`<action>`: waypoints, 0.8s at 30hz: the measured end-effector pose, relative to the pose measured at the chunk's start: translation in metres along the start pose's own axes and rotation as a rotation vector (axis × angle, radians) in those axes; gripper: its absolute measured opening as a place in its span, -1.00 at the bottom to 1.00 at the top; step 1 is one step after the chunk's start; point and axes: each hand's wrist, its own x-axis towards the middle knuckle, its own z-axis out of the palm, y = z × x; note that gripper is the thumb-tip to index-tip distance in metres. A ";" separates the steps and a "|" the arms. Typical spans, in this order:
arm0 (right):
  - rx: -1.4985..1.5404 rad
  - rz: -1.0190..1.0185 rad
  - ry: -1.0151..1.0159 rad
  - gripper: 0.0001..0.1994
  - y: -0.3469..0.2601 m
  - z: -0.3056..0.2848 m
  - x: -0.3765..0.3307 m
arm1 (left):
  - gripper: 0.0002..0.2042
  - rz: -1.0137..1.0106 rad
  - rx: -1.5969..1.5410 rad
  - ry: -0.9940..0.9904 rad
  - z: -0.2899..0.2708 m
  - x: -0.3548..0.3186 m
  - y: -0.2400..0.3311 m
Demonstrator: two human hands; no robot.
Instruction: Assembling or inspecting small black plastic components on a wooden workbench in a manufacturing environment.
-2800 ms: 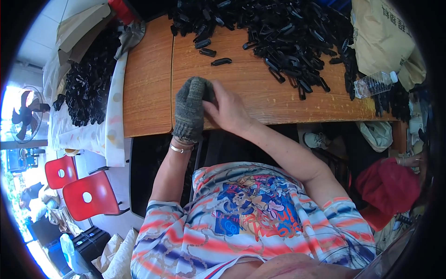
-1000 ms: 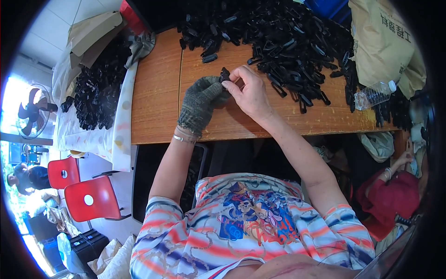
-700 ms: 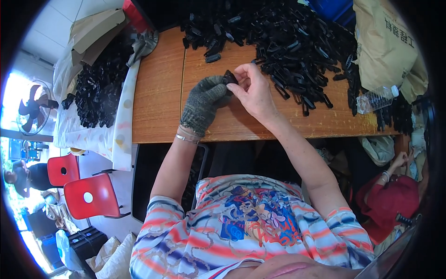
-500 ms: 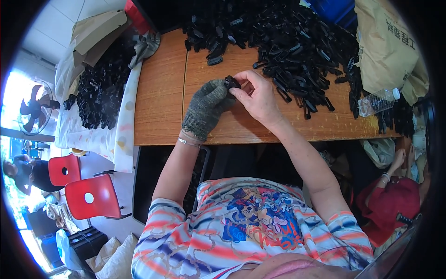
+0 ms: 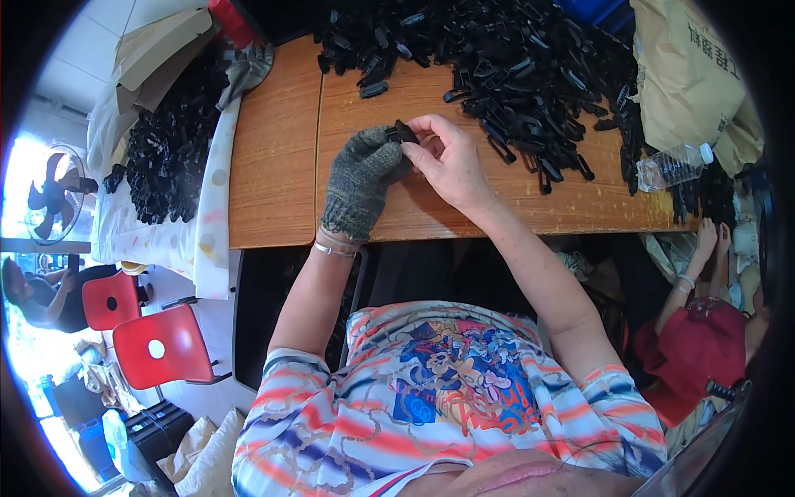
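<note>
A small black plastic part sits between my two hands above the near part of the wooden table. My left hand, in a grey-green knitted glove, pinches it from the left. From the right, the bare thumb and fingers of my right hand close on the same part. Its exact shape is mostly covered by my fingers. Beyond my hands spreads a large heap of black plastic clips, some long and looped. A single clip lies apart at the heap's near left edge.
Left, a cloth-covered surface holds another pile of black parts beside an open cardboard box. At right stand a brown paper sack and a clear plastic bottle on its side. A co-worker in red sits right; red chairs stand left.
The black part has turned slightly between my fingers, and both hands stay close together. The whole view has shifted a little. The co-worker's hands at right have moved up toward the table edge.
</note>
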 end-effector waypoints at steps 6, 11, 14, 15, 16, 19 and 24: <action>-0.025 0.001 0.019 -0.80 -0.005 -0.001 -0.001 | -0.74 0.041 0.052 -0.012 0.001 -0.009 0.002; 0.109 0.059 -0.035 -0.81 -0.006 0.002 -0.003 | -0.70 -0.026 0.052 0.000 0.007 -0.009 0.008; 0.177 0.142 -0.061 -0.81 -0.015 0.000 -0.004 | -0.66 -0.074 0.144 -0.059 0.005 -0.010 0.013; 0.177 0.142 -0.061 -0.81 -0.015 0.000 -0.004 | -0.63 -0.101 0.212 -0.104 0.003 -0.010 0.012; 0.193 0.146 -0.063 -0.82 -0.015 0.000 -0.004 | -0.63 -0.101 0.211 -0.104 0.002 -0.010 0.011; 0.221 0.149 -0.065 -0.82 -0.016 -0.002 -0.004 | -0.69 -0.096 0.114 -0.046 0.001 -0.008 0.006; 0.197 0.047 -0.052 -0.79 -0.007 0.000 -0.005 | -0.73 0.017 0.290 0.015 0.000 -0.003 0.009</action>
